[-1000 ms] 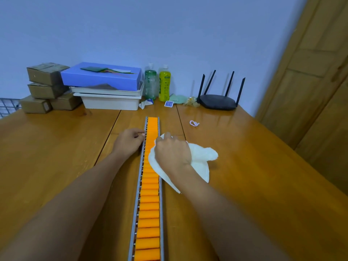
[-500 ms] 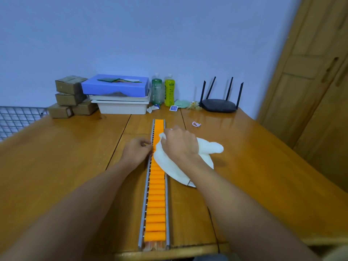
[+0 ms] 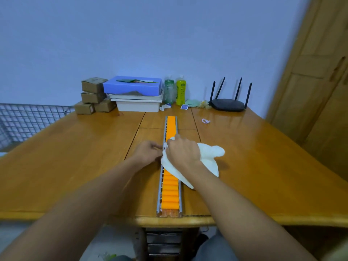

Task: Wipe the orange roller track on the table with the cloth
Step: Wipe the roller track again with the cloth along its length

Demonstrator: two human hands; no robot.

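Observation:
An orange roller track point(image 3: 170, 193) in a metal frame runs down the middle of the wooden table point(image 3: 75, 166), from the front edge toward the back. My right hand point(image 3: 183, 152) presses a white cloth point(image 3: 209, 157) onto the track about halfway along it; the cloth spreads off to the right onto the table. My left hand point(image 3: 147, 151) rests against the track's left rail, fingers curled, right beside the cloth. The rollers under the cloth and hand are hidden.
At the back stand cardboard boxes point(image 3: 92, 95), a blue box on white trays point(image 3: 134, 94), two bottles point(image 3: 176, 90) and a black router point(image 3: 227, 103). A small pink loop point(image 3: 205, 121) lies right of the track's far end. A wire rack point(image 3: 22, 121) is at left.
The view has pulled back and up, so the table's front edge and the track's near end now show. Both hands stay at the same stretch of track, the cloth shifted slightly.

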